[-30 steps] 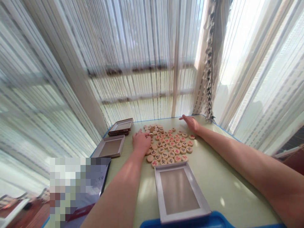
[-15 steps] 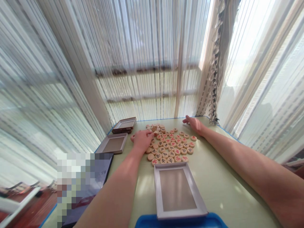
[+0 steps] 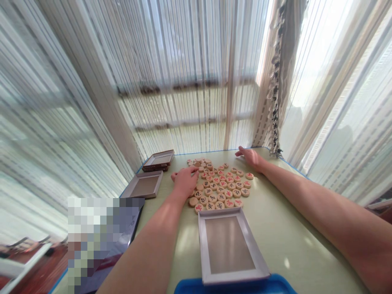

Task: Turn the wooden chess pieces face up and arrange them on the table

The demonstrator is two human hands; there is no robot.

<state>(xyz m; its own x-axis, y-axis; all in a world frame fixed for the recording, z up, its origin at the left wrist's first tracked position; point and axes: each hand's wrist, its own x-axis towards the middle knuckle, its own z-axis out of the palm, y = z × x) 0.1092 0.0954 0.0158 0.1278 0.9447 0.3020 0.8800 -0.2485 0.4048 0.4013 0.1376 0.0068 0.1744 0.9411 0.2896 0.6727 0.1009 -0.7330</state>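
Observation:
Round wooden Chinese chess pieces [image 3: 221, 189] are spread over the middle of the table, many face up with red or black characters. At the left side of this spread is my left hand [image 3: 184, 179], its thumb and forefinger drawn close together among the pieces. Whatever lies between those fingertips is hidden. A heap of pieces [image 3: 200, 161], some blank side up, sits just beyond it. My right hand [image 3: 250, 158] rests on the table past the far right of the spread, fingers loosely stretched and holding nothing. The nearest piece to it is a red-marked one [image 3: 249, 176].
A shallow open box tray [image 3: 260, 261] lies in front, overlapping a blue plastic item [image 3: 186, 286]. Another tray [image 3: 157, 185] and a stacked brown box [image 3: 156, 166] stand at left, with a tablet-like screen [image 3: 130, 228] nearer. Curtains [image 3: 183, 102] hang behind the green table [image 3: 294, 228].
My left hand has shifted slightly, its fingertips drawing a little left among the pieces. My right hand stays in place. The whole view has tilted slightly.

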